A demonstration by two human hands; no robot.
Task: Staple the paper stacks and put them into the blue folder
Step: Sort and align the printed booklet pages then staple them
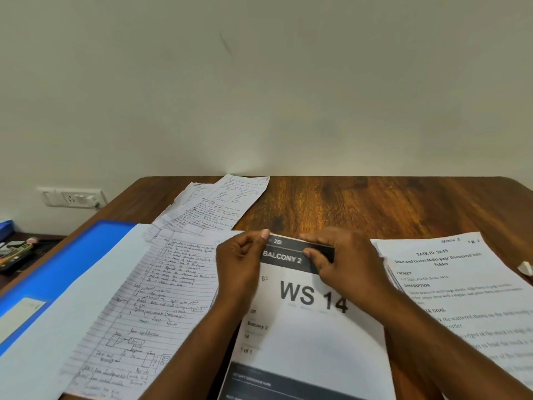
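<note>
Left hand (239, 262) and right hand (336, 256) meet ahead, fingers curled, both gripping.

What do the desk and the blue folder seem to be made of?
Desk: wood or wood-look laminate, as it seems; brown grain streaks, a soft sheen under the light. Folder: probably plastic; even bright blue, smooth, thin, lying open flat. Neither can be told for sure from this view.

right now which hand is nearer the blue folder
Left. The left hand grips the WS 14 sheet's left top corner, nearer the blue folder; the right hand is farther right.
</note>
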